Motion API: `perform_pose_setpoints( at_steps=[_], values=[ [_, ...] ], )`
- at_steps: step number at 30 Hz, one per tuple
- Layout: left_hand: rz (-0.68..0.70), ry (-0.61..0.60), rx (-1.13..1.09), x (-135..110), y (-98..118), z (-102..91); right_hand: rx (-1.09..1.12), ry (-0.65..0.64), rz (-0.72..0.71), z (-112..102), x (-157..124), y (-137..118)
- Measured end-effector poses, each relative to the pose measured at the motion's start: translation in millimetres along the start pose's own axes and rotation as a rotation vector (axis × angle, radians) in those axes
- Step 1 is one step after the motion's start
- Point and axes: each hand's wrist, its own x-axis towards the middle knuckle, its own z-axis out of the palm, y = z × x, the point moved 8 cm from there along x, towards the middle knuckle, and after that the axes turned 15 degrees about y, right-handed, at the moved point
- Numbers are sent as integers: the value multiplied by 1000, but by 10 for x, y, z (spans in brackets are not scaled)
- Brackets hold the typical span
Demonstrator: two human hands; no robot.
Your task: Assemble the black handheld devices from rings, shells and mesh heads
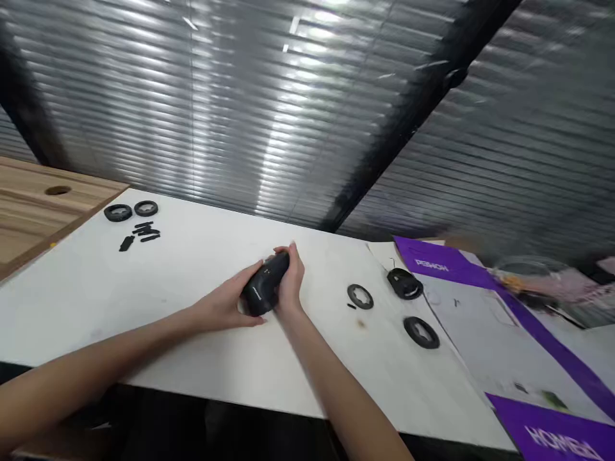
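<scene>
A black cylindrical device (pixel 266 283) with small white lettering lies on its side on the white tabletop (pixel 202 256). My left hand (pixel 225 306) wraps round its near end from the left, fingers curled under it. My right hand (pixel 291 282) grips its far end from the right, fingers closed over the top. Both hands hold the device just above or on the table near its middle.
To the right lie a flat black ring (pixel 360 296), a black cap-like part (pixel 405 283) and another black ring (pixel 421 332). At the far left sit two black rings (pixel 131 210) and small black pieces (pixel 140 234). Purple-and-white sheets (pixel 504 333) cover the right; a wooden top (pixel 33 205) adjoins the left.
</scene>
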Motion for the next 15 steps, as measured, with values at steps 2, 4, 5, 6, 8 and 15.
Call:
perform_pose_setpoints(
  at_steps=[2, 4, 5, 6, 8, 15],
  values=[
    [15, -6, 27, -9, -12, 36, 27, 7, -37, -38, 5, -32],
    [26, -14, 47, -19, -21, 65, 50, 2, -66, -58, 6, -58],
    [31, -16, 58, -23, -21, 74, 62, -9, -82, -58, 3, -75],
    [33, -19, 66, -25, -19, 81, 72, -22, -92, -54, -3, -88],
    [42, -30, 69, -27, 5, 90, 89, -49, -84, -39, -19, -99],
    [49, -49, 68, -37, 73, 100, 97, -31, 57, -52, -41, -70]
  ],
)
